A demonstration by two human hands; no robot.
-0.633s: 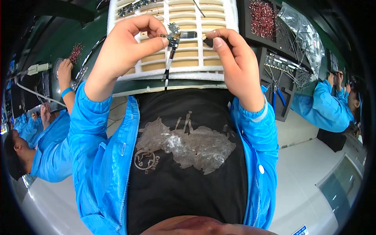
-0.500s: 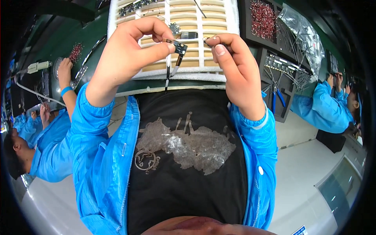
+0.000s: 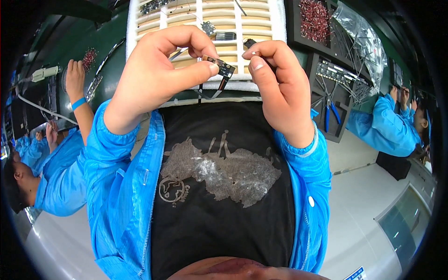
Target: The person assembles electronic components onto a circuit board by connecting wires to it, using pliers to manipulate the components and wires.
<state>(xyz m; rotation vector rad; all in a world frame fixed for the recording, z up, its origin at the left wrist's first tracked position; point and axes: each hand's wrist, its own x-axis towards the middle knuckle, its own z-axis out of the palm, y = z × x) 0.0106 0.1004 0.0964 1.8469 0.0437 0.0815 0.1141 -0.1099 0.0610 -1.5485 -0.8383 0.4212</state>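
A small, stiff circuit board (image 3: pixel 226 69), black and roughly rectangular with metallic dots, sits just above the centre of the frame. A thin, flexible dark ribbon (image 3: pixel 222 85) with lighter bands bends down from its lower edge. Behind it, at the top of the frame, a soft-looking white foam tray (image 3: pixel 280 32) is divided into long rows of narrow slots with tan strips between. A jagged grey-green piece (image 3: pixel 208 27) and a dark ribbed block (image 3: pixel 226 36) lie on it.

The left hand (image 3: pixel 161 70) holds the board by its left end, pinched between thumb and forefinger; the rest of the board sticks out toward the right hand (image 3: pixel 283 88), well short of touching it. The right hand's thumb and forefinger are drawn close together, holding a dark piece (image 3: pixel 249 43) mostly hidden by the fingers, so its full shape cannot be told.

Both forearms rise from the lower part of the frame in smooth, creased blue sleeves (image 3: pixel 112 154), with wrists bent inward. At upper right, glossy red bits (image 3: pixel 314 21) fill a matte black compartment near a crinkled clear bag (image 3: pixel 361 30); blue-handled pliers (image 3: pixel 336 114) lie lower down.
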